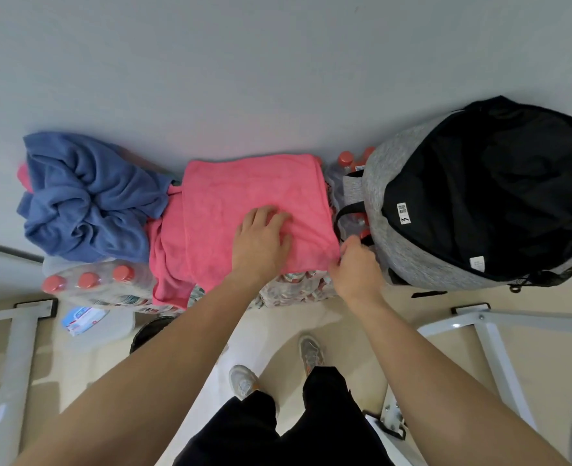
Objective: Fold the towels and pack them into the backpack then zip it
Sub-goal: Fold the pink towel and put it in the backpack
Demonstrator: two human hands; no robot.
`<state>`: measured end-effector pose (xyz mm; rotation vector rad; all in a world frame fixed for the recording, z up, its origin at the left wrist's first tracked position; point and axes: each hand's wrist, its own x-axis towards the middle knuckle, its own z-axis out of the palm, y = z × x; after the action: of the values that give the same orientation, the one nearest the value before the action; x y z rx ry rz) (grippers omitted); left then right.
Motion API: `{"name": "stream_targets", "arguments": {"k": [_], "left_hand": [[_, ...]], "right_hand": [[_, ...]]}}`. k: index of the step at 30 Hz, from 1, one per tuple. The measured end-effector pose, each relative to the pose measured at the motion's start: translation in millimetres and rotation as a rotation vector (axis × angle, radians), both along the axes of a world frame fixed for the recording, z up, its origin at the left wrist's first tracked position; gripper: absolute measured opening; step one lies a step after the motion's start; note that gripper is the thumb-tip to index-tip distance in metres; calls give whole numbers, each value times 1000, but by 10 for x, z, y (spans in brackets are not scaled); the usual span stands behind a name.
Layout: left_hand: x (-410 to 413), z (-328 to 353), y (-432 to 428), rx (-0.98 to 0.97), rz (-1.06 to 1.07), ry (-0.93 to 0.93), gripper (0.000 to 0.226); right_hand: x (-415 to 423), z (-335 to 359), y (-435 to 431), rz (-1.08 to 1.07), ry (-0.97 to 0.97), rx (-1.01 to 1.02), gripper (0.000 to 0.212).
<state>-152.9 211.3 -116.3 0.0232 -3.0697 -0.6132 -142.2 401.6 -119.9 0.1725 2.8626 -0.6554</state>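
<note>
A pink towel point(244, 193) lies partly folded on top of shrink-wrapped bottle packs against the wall. My left hand point(261, 240) presses flat on its near right part with the fingers spread. My right hand point(356, 264) pinches the towel's near right corner. A crumpled blue towel point(86, 196) sits in a heap to the left, over another bit of pink cloth. The grey and black backpack point(472, 203) stands to the right, its main compartment wide open and showing black lining.
Packs of bottles with red caps point(89, 284) support the towels and show beside the backpack. White metal frames point(486, 334) stand at the lower left and right. A white container point(96, 322) lies on the beige floor. My feet point(277, 368) are below.
</note>
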Motion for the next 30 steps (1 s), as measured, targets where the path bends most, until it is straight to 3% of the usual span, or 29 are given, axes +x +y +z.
{"name": "stream_targets", "arguments": {"k": [6, 11, 18, 22, 24, 27, 30], "left_hand": [[-282, -19, -428, -87, 132, -74, 57], [-538, -143, -677, -134, 143, -155, 65], [-605, -308, -763, -209, 91, -173, 70], [-455, -121, -894, -46, 148, -26, 57], [-245, -10, -1001, -65, 268, 67, 47], [114, 81, -1094, -109, 373, 58, 29], [405, 113, -1115, -143, 407, 17, 17]], "right_hand": [[-463, 250, -417, 194, 207, 74, 29], [-1157, 47, -613, 549, 44, 186, 60], [-1217, -190, -596, 489, -6, 371, 74], [-1126, 14, -681, 467, 48, 353, 73], [-952, 142, -736, 541, 134, 282, 66], [-584, 184, -828, 620, 216, 174, 58], [-274, 73, -814, 680, 173, 199, 56]]}}
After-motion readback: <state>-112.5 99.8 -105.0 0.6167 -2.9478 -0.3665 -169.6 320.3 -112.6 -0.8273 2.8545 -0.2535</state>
